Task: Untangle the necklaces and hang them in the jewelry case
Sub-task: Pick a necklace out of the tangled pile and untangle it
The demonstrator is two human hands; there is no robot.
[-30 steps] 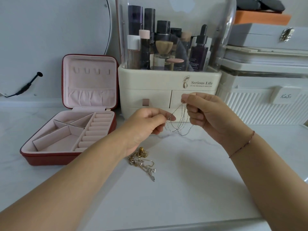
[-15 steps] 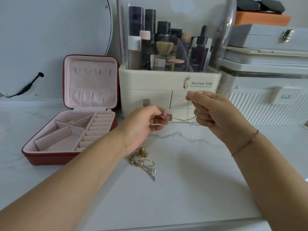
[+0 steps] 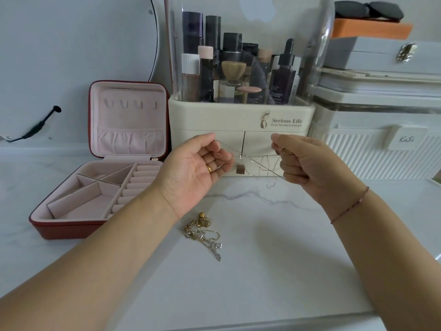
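A thin silver necklace chain [image 3: 253,161] is stretched in crossing strands between my two hands, above the white marble counter. My left hand [image 3: 191,168], palm turned up with a gold ring on one finger, pinches the chain's left end. My right hand [image 3: 307,163] grips the right end with curled fingers. A tangled heap of gold and silver necklaces [image 3: 202,231] lies on the counter below my left wrist. The red jewelry case [image 3: 71,225] stands open at the left, its pink lid upright with several small hooks [image 3: 131,105] that carry nothing.
A cream cosmetics organizer [image 3: 238,120] with bottles under a clear cover stands right behind my hands. White storage boxes [image 3: 381,144] are stacked at the right. A round mirror [image 3: 71,56] and a black cable [image 3: 35,126] are at the far left.
The chain hung in loops between close hands; now my hands have drawn apart and it is pulled out flat in crossed strands. My left palm has turned upward.
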